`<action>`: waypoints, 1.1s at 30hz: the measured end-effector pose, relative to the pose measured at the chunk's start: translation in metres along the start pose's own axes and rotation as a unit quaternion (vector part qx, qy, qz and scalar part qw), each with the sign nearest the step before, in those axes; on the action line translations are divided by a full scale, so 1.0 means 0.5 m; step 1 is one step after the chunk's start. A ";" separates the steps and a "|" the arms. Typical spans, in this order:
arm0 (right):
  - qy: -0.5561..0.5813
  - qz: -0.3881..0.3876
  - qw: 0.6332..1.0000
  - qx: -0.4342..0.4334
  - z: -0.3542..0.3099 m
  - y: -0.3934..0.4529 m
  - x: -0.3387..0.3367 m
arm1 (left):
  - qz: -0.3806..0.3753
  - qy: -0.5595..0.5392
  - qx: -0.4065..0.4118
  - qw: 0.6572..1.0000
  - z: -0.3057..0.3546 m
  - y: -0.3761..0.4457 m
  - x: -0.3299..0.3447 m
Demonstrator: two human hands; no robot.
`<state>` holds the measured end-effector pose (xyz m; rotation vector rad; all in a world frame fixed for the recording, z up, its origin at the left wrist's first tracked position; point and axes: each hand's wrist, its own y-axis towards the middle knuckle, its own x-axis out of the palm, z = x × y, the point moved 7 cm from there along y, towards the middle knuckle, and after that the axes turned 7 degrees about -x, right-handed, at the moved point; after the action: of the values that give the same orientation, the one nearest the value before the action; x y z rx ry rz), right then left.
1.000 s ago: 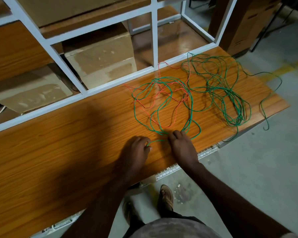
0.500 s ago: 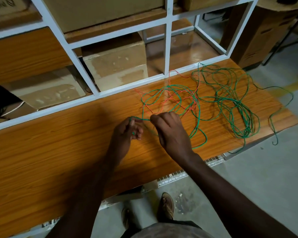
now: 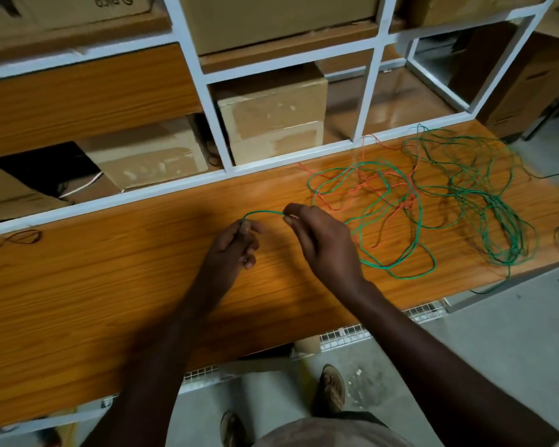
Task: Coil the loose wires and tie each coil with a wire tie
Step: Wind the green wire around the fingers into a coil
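Both hands have come up off the tabletop (image 3: 78,285) since a second ago, and now they hold one green wire (image 3: 263,212) between them. The left hand (image 3: 231,250) has its fingers curled round one end of it. The right hand (image 3: 320,240) pinches it a little way along, so a short bit of wire arches from one hand to the other. It looks like the first loop of a coil is being started, so almost all the work is still to do.

From the right hand that wire runs back into a messy pile, where it is mixed up with a thin red wire (image 3: 368,188). That tangle may snag when the wire is pulled. Further right lies a bigger heap of green wires (image 3: 484,201), with some strands hanging over the table's edge. No coil is made yet. A small dark loop (image 3: 20,238) lies far to the left; it may be a wire tie, but I cannot tell. Cardboard boxes (image 3: 271,114) sit on the shelves behind.
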<state>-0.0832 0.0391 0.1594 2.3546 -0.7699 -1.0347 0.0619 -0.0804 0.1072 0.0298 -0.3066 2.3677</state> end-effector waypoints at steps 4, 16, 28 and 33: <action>0.008 0.031 0.998 0.060 -0.030 0.003 0.059 | -0.040 -0.116 -0.046 0.991 0.008 -0.059 -0.075; -0.004 -0.129 0.986 0.104 -0.123 -0.083 0.297 | -0.169 -0.296 -0.042 0.939 0.093 -0.170 -0.224; 0.059 -0.303 0.951 0.024 -0.188 -0.084 0.222 | 0.008 0.191 -0.008 0.982 0.063 -0.031 -0.314; 0.045 -0.202 0.978 0.000 -0.160 0.030 0.118 | -0.066 0.144 -0.077 0.984 0.017 -0.066 -0.221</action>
<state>0.0067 0.0038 0.1874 2.6002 -0.2595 -1.0716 0.1646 -0.1339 0.1103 -0.3512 -0.3346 2.1745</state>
